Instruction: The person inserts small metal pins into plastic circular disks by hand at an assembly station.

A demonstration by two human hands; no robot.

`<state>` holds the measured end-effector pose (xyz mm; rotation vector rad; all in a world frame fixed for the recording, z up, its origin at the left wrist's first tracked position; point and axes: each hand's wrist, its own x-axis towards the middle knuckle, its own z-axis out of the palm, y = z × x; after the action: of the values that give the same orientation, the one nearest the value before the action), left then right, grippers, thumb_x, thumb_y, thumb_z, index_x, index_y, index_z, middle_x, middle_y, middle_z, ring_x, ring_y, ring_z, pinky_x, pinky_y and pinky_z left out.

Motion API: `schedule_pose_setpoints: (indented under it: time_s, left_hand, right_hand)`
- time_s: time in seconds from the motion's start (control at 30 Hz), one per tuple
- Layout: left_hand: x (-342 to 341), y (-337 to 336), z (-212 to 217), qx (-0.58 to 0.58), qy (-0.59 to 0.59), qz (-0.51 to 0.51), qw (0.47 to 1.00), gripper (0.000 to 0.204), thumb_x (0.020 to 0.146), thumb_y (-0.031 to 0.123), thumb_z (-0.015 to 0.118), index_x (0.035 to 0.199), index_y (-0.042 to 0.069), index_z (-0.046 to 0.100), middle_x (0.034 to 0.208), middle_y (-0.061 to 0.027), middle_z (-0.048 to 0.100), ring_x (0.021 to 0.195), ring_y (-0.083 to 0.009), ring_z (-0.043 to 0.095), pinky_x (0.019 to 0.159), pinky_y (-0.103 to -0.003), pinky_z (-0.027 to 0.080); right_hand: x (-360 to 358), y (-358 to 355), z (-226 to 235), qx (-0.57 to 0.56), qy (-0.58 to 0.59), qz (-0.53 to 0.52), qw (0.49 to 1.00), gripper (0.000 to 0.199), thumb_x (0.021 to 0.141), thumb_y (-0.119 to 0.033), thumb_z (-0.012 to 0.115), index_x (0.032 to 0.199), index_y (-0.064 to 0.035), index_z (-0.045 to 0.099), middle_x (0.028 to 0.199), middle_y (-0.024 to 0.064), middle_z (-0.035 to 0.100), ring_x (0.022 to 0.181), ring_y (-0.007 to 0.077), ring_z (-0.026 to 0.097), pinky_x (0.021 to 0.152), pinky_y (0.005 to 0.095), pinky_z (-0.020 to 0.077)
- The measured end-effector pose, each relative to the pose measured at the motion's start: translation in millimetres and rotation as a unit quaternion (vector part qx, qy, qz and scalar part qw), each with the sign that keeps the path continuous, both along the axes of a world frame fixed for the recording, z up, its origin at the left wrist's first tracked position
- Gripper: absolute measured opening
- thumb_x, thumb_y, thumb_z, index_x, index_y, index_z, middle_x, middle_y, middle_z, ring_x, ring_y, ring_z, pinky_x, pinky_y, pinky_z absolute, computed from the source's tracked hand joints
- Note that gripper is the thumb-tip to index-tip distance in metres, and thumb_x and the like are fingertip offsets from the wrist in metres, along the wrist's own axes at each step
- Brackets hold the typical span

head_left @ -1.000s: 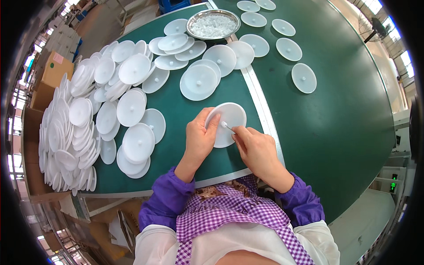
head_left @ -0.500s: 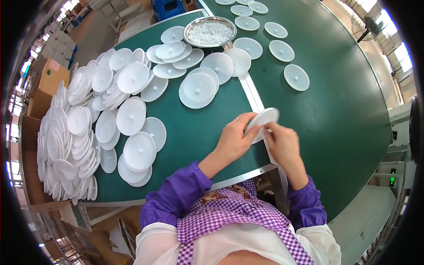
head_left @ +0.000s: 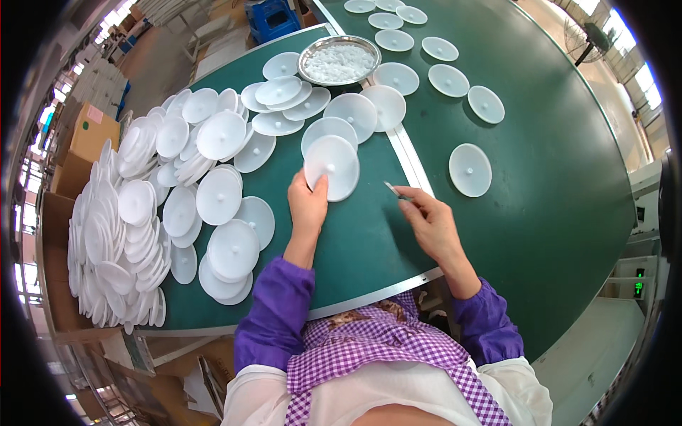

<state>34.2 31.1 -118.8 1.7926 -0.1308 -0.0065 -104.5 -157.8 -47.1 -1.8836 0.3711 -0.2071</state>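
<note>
Hands [head_left: 307,208] [head_left: 433,226] are half-closed, left pinching white disc [head_left: 337,163], right slim tool [head_left: 390,188]

- Left forearm [head_left: 275,312]: purple-sleeved, extended forward and angled slightly inward; wrist [head_left: 300,248] bare and nearly straight.
- Left hand [head_left: 308,206]: set in a grip, thumb [head_left: 321,187] uppermost and pointing forward; remaining fingers partly hidden.
- Right forearm [head_left: 489,323]: purple-sleeved, directed forward and inward to the left; wrist [head_left: 460,271] bare.
- Right hand [head_left: 432,224]: back upward, thumb and index finger drawn together in a pinch pointing left; other fingers largely hidden.
- Hands apart, left slightly farther forward.
</note>
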Motion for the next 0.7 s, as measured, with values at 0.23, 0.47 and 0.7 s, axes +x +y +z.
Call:
schedule_pose_setpoints:
  time_s: [0.23, 0.47, 0.7]
  left_hand:
    - [-49.9, -2.9, 44.1, -0.135, 0.074, -0.079, 0.985, 0.021, 0.096, 0.015, 0.060, 0.106, -0.002, 0.066, 0.092, -0.0050, 0.068, 0.081, -0.0085, 0.060, 0.072, -0.025, 0.049]
    - [-55.2, -3.0, 45.6, -0.137, 0.068, -0.105, 0.983, 0.022, 0.097, 0.015, 0.059, 0.109, -0.002, 0.064, 0.093, -0.0047, 0.068, 0.082, -0.0083, 0.060, 0.072, -0.024, 0.050]
    - [-58.7, -8.8, 44.8, -0.151, 0.077, -0.113, 0.979, 0.021, 0.097, 0.015, 0.058, 0.108, -0.001, 0.064, 0.094, -0.0061, 0.069, 0.083, -0.0109, 0.063, 0.073, -0.027, 0.051]
  right_hand:
    - [5.1, 25.9, 3.5, 0.010, -0.008, 0.069, 0.998, 0.026, 0.094, -0.009, 0.061, 0.119, -0.0059, 0.066, 0.071, 0.0016, 0.060, 0.063, 0.0067, 0.050, 0.058, 0.0241, 0.0420]
    - [-0.5, 34.0, 5.9, -0.017, -0.002, 0.082, 0.997, 0.022, 0.093, -0.008, 0.061, 0.114, -0.0042, 0.067, 0.096, 0.0125, 0.072, 0.083, 0.0153, 0.068, 0.075, 0.0277, 0.0520]
    - [-6.6, 32.7, 8.5, -0.137, -0.052, 0.053, 0.988, 0.021, 0.091, -0.007, 0.061, 0.111, -0.0048, 0.068, 0.078, 0.0132, 0.065, 0.066, 0.0229, 0.063, 0.063, 0.0313, 0.0501]
